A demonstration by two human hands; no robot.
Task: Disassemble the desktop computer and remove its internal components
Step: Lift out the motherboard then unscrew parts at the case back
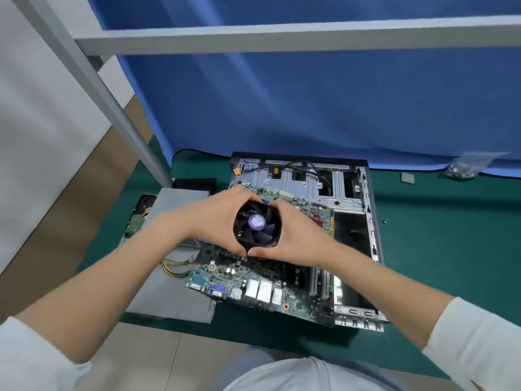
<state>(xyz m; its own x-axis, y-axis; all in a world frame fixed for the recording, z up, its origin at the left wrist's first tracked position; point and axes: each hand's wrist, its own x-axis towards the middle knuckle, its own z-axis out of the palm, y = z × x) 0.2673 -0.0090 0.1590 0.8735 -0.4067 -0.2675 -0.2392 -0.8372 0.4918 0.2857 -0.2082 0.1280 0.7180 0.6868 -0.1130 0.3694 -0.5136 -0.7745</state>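
In the middle of the frame both hands are curled around the black CPU fan (257, 223), which sits on the motherboard (255, 280). The board lies tilted across the open computer case (363, 221); its lower left corner hangs over the left edge of the case, onto a grey metal box (166, 289) beside it. All this rests on the green worktop (439, 249).

The fan with its cooler is probably rather heavy for its size, because a metal heatsink normally sits below it, though here this part is hidden by the hands. The round plastic frame is stiff and gives a safe hold. The blades are thin and fragile, so it is better not to press on them. The motherboard is thin, bends a little, and carries many small parts; I think a sideways pull on the cooler could strain it.

The left hand (217, 218) wraps the left side of the fan frame, and the right hand (296, 235) wraps the right side. The grip of each hand is half closed, with curved fingers behind the fan and the thumbs in front; the two thumbs nearly meet at the lower edge. Whether the cooler is already free from the board, I cannot tell.
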